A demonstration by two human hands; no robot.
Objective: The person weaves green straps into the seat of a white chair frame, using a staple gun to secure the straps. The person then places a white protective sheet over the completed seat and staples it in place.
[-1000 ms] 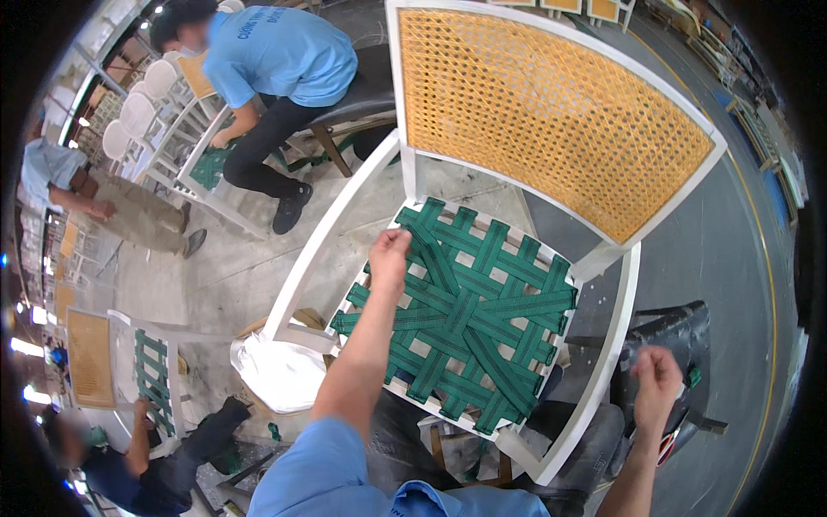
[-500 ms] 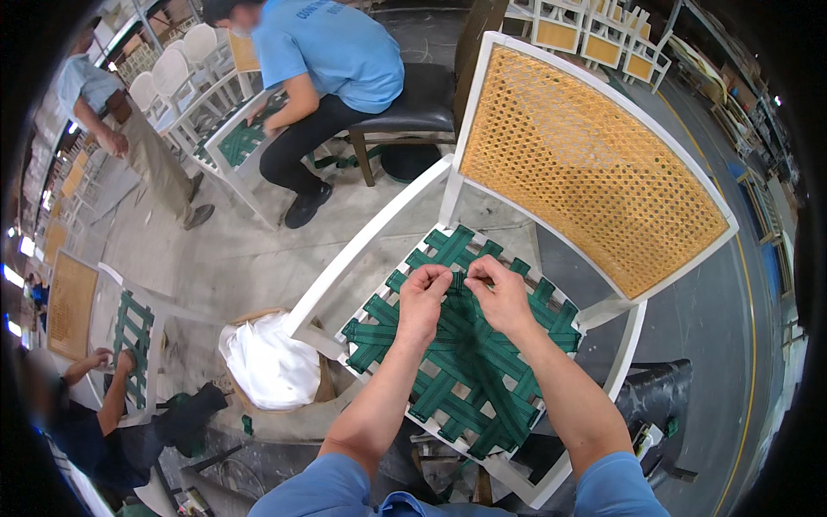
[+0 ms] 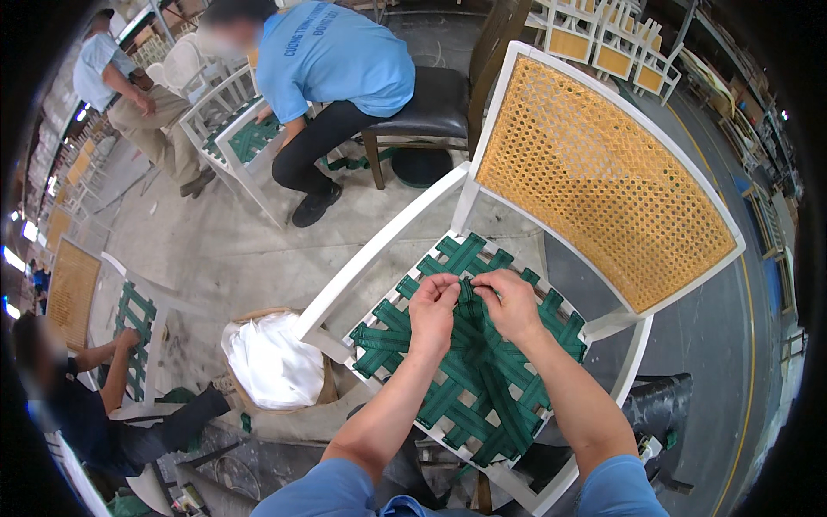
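Observation:
A white armchair frame (image 3: 345, 247) with a woven cane back (image 3: 603, 172) stands before me. Green webbing straps (image 3: 469, 422) are woven criss-cross over its seat, with gaps between them. Above the seat's middle, my left hand (image 3: 433, 308) pinches one side of a raised green webbing strap (image 3: 466, 297). My right hand (image 3: 510, 303) pinches its other side, thumb and fingers pressed together. The two hands are close together, and the fingers partly cover the strap's end. Another length of strap lies slantwise over the weave toward the seat's front.
A box with white plastic lining (image 3: 274, 362) stands left of the chair. Beyond it, a co-worker in a blue shirt (image 3: 340, 60) sits on a dark chair (image 3: 422, 108), bent over another white chair. At lower left, another person (image 3: 86, 396) handles a webbed chair. Stacked chairs (image 3: 616, 43) stand behind.
Both hands stay at the strap, pinching it, with fingers slightly shifted. The whole view has moved a little, so the chair appears lower and further right. The standing person's arm and legs have moved.

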